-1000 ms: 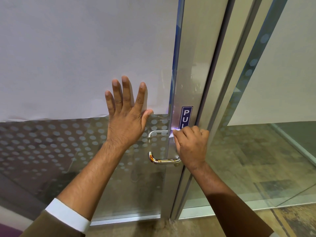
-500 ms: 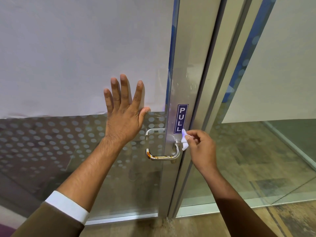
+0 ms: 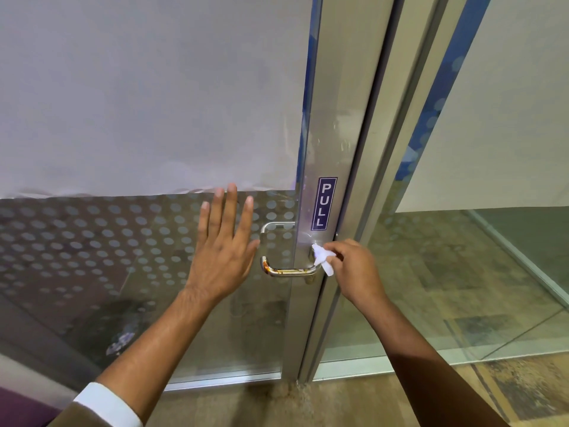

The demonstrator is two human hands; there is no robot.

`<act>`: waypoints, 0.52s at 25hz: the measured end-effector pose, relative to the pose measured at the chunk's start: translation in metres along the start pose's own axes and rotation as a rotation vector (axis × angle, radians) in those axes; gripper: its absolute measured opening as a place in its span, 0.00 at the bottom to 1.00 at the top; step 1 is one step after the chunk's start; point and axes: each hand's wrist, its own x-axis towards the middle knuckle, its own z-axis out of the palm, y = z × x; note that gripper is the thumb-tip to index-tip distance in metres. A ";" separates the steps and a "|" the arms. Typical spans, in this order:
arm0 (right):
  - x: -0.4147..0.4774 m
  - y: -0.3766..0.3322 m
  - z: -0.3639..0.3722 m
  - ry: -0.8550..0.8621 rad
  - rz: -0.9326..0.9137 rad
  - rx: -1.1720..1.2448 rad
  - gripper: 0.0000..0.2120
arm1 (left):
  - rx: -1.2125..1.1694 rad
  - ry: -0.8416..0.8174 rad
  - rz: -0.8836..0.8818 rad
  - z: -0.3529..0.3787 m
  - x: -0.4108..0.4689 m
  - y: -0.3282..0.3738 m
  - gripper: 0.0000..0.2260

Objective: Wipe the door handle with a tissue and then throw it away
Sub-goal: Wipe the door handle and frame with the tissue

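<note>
Head view. Step, as judged: wiping. Right hand (image 3: 354, 269) pinches tissue (image 3: 321, 259) against door handle (image 3: 289, 271) at its root by metal frame (image 3: 331, 134). Left hand (image 3: 223, 254) spread flat on glass (image 3: 92, 257), just beside handle tip. Next: sweep tissue leftward along bar; room tight near left thumb. No bin visible.

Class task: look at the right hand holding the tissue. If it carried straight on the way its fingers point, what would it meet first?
Probably the door handle: the right hand points left, its tissue already at the handle's inner end. Depth is unclear.
</note>
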 end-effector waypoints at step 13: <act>-0.007 -0.006 0.013 -0.247 -0.101 -0.240 0.10 | 0.073 -0.160 -0.053 0.032 -0.037 -0.021 0.51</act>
